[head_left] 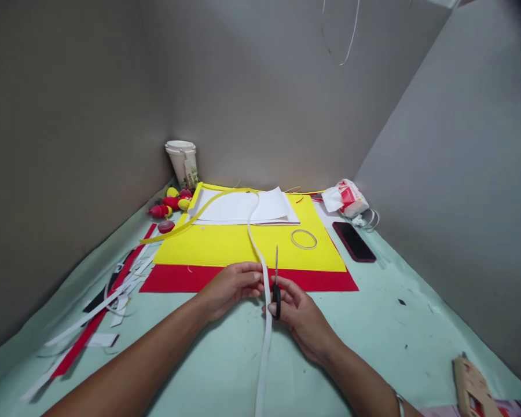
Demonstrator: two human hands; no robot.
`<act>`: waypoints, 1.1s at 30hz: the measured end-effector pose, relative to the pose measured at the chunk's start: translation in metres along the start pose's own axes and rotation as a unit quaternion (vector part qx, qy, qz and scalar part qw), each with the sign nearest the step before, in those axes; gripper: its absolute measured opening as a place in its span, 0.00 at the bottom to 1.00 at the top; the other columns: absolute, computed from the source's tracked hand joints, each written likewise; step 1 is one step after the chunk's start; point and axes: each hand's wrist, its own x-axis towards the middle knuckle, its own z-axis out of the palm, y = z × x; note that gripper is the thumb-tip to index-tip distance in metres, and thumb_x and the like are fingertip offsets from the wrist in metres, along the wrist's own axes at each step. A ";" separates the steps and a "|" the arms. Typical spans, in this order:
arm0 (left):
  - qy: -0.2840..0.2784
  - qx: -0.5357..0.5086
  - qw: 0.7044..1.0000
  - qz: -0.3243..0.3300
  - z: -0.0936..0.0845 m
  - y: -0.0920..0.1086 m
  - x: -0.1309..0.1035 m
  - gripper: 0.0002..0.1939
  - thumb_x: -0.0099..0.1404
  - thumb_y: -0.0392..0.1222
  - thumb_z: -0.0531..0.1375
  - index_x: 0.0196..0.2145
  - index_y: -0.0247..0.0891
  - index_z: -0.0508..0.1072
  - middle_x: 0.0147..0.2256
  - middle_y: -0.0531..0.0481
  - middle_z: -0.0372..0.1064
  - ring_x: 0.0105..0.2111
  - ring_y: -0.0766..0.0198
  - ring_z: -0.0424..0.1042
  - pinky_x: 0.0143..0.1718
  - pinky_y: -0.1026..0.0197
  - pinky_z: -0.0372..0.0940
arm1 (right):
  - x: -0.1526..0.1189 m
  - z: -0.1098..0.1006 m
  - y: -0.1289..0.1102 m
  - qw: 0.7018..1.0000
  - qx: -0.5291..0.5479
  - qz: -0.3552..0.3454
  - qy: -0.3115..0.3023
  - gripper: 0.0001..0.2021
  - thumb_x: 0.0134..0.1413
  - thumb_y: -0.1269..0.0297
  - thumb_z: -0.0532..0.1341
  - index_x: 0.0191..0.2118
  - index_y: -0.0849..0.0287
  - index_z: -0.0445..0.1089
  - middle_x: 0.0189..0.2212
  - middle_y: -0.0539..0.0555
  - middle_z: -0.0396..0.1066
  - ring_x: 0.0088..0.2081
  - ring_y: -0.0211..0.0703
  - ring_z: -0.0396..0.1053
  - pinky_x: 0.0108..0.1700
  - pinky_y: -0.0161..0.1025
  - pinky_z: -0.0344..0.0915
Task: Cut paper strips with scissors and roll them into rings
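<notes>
A long narrow strip (267, 324), white on one face and yellow on the other, runs up the middle of the table, curls over and trails off to the left. My left hand (234, 289) pinches it between thumb and fingers. Just right of the strip, my right hand (301, 318) is closed on small black-handled scissors (276, 298), blades pointing away from me. Its thumb lies against the strip's edge. Beyond both hands lie a yellow sheet (226, 249), a red sheet (173, 279) under it, and white paper (243, 207) on top.
A cream ring (304, 239) lies on the yellow sheet. Red and white offcuts (99, 318) are heaped at left, near red and yellow balls (171, 202) and a paper cup (183, 162). Rightward are a phone (354, 242), a tissue pack (351, 198) and a tan tool (475, 385).
</notes>
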 end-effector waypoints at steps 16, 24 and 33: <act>0.043 0.021 0.999 -0.002 0.004 0.003 -0.002 0.19 0.54 0.42 0.68 0.42 0.32 0.72 0.31 0.48 0.71 0.27 0.70 0.67 0.27 0.68 0.59 | -0.006 -0.001 -0.001 0.997 0.029 0.034 -0.058 0.24 0.46 0.65 0.69 0.51 0.58 0.66 0.33 0.51 0.69 0.33 0.38 0.70 0.29 0.31 0.65; 0.079 0.152 0.983 0.062 0.012 -0.007 0.002 0.23 0.48 0.45 0.70 0.37 0.35 0.67 0.19 0.60 0.61 0.19 0.70 0.64 0.19 0.66 0.59 | -0.002 0.003 0.000 0.999 -0.017 -0.008 0.032 0.28 0.43 0.58 0.70 0.51 0.58 0.63 0.31 0.50 0.70 0.31 0.38 0.68 0.32 0.34 0.65; 0.078 0.208 0.973 0.059 0.010 -0.009 0.004 0.21 0.48 0.44 0.70 0.36 0.35 0.66 0.17 0.58 0.64 0.16 0.68 0.65 0.16 0.67 0.59 | -0.005 0.008 -0.002 0.996 -0.071 -0.013 0.043 0.31 0.35 0.66 0.72 0.49 0.57 0.63 0.32 0.49 0.71 0.34 0.40 0.70 0.40 0.37 0.64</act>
